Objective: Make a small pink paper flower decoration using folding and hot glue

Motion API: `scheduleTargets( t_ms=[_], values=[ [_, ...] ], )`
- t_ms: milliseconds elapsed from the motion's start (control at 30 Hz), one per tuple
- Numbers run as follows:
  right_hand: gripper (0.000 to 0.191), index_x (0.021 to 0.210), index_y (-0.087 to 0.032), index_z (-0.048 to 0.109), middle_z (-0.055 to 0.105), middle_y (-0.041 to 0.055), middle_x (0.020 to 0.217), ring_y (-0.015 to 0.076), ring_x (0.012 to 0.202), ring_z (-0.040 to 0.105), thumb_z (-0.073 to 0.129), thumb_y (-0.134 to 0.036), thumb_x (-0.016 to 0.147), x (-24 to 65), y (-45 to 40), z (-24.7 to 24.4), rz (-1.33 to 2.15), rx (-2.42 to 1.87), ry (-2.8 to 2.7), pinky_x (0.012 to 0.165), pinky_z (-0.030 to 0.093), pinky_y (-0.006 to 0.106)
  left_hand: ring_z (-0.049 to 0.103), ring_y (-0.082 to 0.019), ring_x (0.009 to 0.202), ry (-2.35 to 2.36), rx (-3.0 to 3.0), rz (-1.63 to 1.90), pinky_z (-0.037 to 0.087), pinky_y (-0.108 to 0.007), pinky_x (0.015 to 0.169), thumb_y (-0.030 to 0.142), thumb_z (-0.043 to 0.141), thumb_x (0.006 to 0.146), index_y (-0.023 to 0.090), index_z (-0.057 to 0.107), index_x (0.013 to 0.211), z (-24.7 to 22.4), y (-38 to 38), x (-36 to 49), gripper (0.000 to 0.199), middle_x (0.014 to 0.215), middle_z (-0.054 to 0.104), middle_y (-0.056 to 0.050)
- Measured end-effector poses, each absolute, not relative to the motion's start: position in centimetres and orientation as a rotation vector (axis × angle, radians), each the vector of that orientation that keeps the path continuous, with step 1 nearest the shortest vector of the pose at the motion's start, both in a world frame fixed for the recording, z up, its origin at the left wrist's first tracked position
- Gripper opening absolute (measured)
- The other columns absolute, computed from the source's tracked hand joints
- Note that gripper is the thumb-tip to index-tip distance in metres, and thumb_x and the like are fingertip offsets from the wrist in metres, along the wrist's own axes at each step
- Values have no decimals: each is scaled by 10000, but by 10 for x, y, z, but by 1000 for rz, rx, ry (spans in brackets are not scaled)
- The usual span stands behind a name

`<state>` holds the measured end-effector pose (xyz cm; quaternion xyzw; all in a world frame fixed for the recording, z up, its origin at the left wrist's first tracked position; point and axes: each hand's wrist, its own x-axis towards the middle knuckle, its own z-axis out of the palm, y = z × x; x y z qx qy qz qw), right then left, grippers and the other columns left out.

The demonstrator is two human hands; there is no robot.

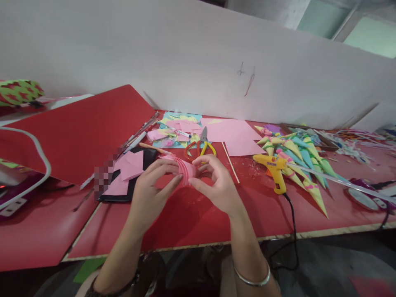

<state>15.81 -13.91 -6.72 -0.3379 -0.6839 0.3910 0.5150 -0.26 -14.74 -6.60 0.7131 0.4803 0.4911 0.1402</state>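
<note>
Several curved, layered strips of pink paper (186,168) are bunched between my two hands, just above the red table. My left hand (150,194) is closed on the left side of the pink paper, thumb against the fingers. On the right side, my right hand (218,185) has its thumb and fingers curled around the paper's edge, pinching it. Just behind the hands lie pliers (203,138) with one red and one yellow handle. Loose pink paper pieces (132,167) rest on a black flat case (119,199) left of my left hand.
A yellow glue gun (276,169), with a long clear stick and black cord, lies right of my hands. Beyond it are yellow, blue and green paper cones (316,196). Pink sheets (230,128), paper scraps (181,126) and a thin stick (230,163) lie behind.
</note>
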Motion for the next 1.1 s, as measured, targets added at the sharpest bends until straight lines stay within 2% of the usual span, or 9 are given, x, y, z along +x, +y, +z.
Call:
scheduleTargets(
  t_ms=[133, 333, 533, 767, 967, 1100],
  values=[
    [232, 970, -229, 524, 552, 20, 981, 126, 829, 573, 608, -214, 754, 156, -141, -66, 869, -862, -1694, 765, 513, 269, 563, -170, 737, 1413, 2132, 1413, 465, -297, 692, 263, 525, 797, 228, 565, 734, -66, -149, -2, 82, 756, 602, 2],
    [190, 963, -222, 533, 559, 16, 956, 128, 814, 576, 535, -183, 777, 156, -140, -67, 742, -902, -1732, 762, 506, 276, 564, -149, 693, 1491, 2224, 1348, 458, -259, 666, 268, 511, 812, 220, 583, 758, -69, -148, -4, 102, 745, 606, 5],
    [199, 936, -209, 545, 585, 19, 885, 139, 796, 576, 458, -117, 781, 156, -138, -69, 600, -986, -1768, 738, 484, 273, 586, -144, 727, 1486, 2318, 1289, 462, -241, 695, 248, 502, 823, 217, 603, 799, -71, -148, -5, 108, 818, 637, -6],
    [91, 869, -193, 552, 584, 38, 867, 173, 817, 558, 504, -185, 792, 157, -140, -69, 396, -1153, -1901, 743, 447, 294, 603, -170, 743, 1543, 2391, 1176, 466, -257, 671, 240, 464, 819, 217, 600, 792, -71, -144, -11, 140, 812, 646, -20],
    [86, 739, -197, 507, 543, 6, 737, 145, 684, 528, 464, -142, 789, 155, -139, -70, 370, -1267, -1924, 654, 397, 256, 609, -161, 785, 1472, 2440, 1142, 472, -245, 710, 225, 442, 842, 216, 592, 835, -71, -144, -13, 151, 855, 635, -15],
    [89, 712, -201, 475, 517, -18, 687, 124, 628, 497, 457, -153, 784, 154, -139, -71, 418, -1270, -1928, 600, 361, 226, 601, -180, 851, 1414, 2480, 1140, 483, -276, 763, 313, 496, 834, 198, 588, 918, -74, -143, -12, 170, 921, 621, -34]
  ],
)
